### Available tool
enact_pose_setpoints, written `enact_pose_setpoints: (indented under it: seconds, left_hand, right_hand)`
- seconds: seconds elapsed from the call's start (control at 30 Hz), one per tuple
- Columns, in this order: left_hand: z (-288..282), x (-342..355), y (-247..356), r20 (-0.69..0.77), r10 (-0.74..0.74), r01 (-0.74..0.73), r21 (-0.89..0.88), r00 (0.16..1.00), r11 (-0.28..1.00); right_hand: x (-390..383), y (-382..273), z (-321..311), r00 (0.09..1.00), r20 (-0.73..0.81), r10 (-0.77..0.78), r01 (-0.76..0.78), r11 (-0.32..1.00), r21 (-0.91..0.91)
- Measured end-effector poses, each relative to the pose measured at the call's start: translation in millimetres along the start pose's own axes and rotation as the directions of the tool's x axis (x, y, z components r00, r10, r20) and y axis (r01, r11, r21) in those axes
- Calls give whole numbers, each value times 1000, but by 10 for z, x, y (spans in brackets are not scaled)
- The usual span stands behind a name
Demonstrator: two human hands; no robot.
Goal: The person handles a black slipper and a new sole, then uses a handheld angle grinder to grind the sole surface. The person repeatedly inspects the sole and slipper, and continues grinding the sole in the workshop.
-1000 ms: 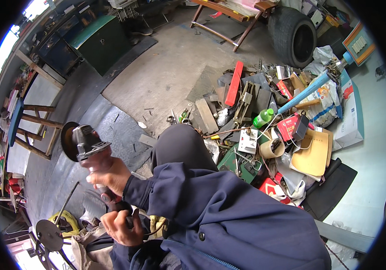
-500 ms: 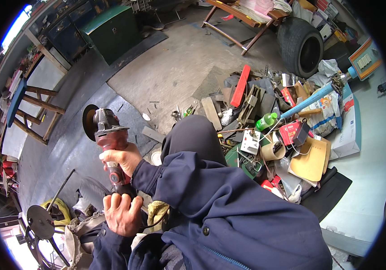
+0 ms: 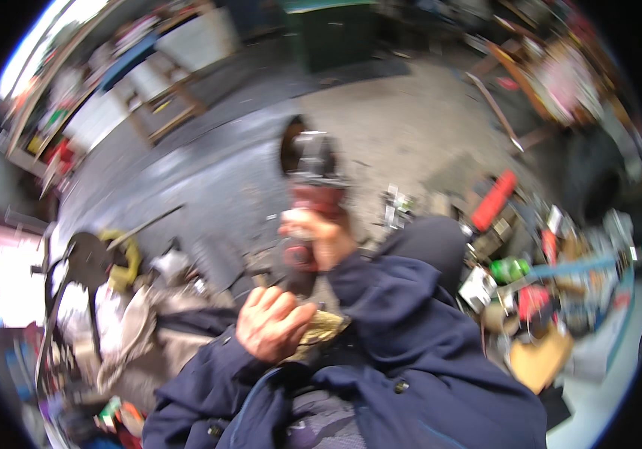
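An angle grinder with a red body, a grey metal head and a dark round disc points away from me, blurred by motion. My right hand is closed round the middle of its body. Nearer to me, my left hand is closed with bent fingers at the grinder's black rear end; part of that grip is hidden. A yellowish cloth or glove lies just right of my left hand, against my dark blue jacket. The disc is in the air over the floor.
Tools and scrap lie heaped at right, with a red bar, a green bottle and a blue pole. A tyre stands beyond. A wooden stool is far left; a round metal plate on a stand is near left.
The whole view has turned, and the surroundings sit further right and are smeared. The grinder and both hands have shifted right in the picture, both still at the tool.
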State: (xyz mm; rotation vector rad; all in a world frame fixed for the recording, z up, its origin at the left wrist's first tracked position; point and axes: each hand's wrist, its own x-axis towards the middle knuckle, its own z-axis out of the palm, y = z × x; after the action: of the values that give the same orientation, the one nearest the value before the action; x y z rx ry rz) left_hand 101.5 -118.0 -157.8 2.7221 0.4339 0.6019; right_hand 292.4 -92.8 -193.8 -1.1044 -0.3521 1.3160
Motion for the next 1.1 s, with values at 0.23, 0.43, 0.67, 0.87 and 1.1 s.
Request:
enact_pose_setpoints:
  seconds: [0.23,0.43,0.67,0.87,1.1]
  left_hand:
    - [-33,-652,-539,-375,-883,504,-725,282,469]
    - [119,-908,-1115,-161,-982,528,-828,101,190]
    - [189,-801,-1107,-158,-976,662,-717,149,217]
    - [198,-768,-1116,-287,-914,646,-647,286,405]
    - [185,-766,-1044,-205,-938,598,-727,278,336]
  right_hand:
    - [-78,-181,40,904,27,-427,425,888,-176]
    - [2,-427,71,802,229,-552,595,706,-383]
    - [143,-1031,352,862,496,-108,474,520,-710]
    - [331,-1056,713,756,591,281,505,322,-800]
    - [538,-958,860,751,291,593,319,59,-946]
